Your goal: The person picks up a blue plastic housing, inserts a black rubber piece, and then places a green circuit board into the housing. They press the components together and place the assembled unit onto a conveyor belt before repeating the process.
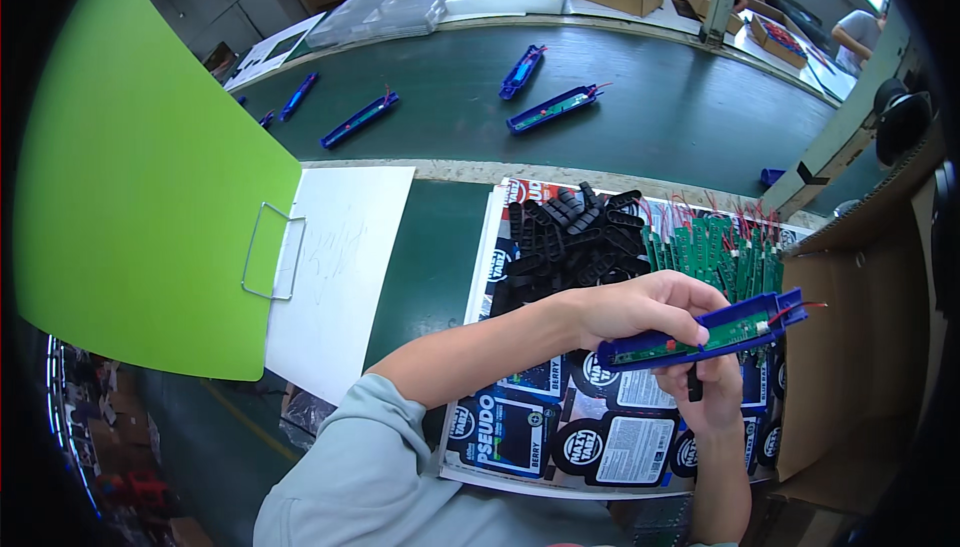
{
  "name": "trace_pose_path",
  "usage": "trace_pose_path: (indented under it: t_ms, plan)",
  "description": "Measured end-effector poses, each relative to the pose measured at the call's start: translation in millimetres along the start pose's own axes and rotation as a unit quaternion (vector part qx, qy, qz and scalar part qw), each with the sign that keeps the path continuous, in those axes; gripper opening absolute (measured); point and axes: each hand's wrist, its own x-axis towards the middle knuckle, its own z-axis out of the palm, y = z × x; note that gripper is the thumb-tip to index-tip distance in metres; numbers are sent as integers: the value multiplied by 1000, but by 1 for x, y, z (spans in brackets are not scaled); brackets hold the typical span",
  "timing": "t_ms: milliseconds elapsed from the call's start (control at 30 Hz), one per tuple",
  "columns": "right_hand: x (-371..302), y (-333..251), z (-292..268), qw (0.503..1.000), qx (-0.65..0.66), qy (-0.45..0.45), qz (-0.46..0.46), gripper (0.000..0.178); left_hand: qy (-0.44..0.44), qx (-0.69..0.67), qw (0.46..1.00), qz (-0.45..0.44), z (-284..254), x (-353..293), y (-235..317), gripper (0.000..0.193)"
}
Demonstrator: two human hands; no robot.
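My left hand (655, 310) is closed round a long blue plastic housing (720, 349), its thumb pressing on the inside. In the housing lies a narrow green circuit board (738, 333), with a white connector and a red wire sticking out at the right end. My right hand (714, 395) is beneath the housing, its fingers bent and partly hidden by it. A small black piece (694, 383) pokes down between those fingers. Just beyond my hands, a heap of black ribbed pieces (572, 237) sits beside several upright green boards (712, 250) with red wires.
A printed sheet (530, 462) covers the work surface. At right stands an open cardboard box (830, 377); at left, a green panel (150, 187) and white paper (335, 277). Several blue housings (552, 112) lie on the dark green belt (430, 77). Other people work beyond it.
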Motion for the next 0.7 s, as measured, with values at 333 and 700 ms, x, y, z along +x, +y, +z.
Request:
trace_pose_path:
  t_ms: [333,700]
  plan:
    - [10,2,-12,999,35,-31,6,35,111,85,988,63,-1,-4,18,39]
    - [-6,19,-14,981,-190,38,-15,28,63,54,996,26,13,1,6,41]
